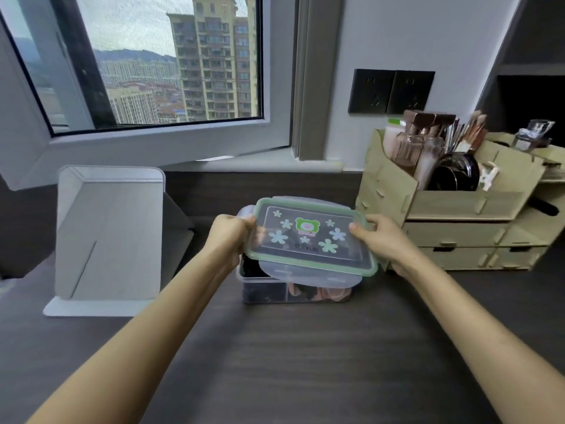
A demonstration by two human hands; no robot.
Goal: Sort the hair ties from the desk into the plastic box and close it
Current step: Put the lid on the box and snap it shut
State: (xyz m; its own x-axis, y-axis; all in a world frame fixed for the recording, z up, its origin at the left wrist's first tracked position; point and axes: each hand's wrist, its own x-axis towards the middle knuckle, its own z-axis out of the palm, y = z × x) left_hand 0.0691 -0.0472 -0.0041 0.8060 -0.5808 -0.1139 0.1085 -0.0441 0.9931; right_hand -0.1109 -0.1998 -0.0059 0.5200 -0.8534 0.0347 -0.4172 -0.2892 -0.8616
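Head view: left hand and right hand each grip a short edge of the green-rimmed lid, held tilted just above the plastic box on the worktop. Dark and pinkish hair ties show through the box wall, already inside. Lid hangs offset toward the right; to seat it well, square its rim over all four walls, lower it level, then press every edge down until it locks.

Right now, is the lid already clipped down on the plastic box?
No, the left hand and right hand hold the lid tilted above the plastic box.
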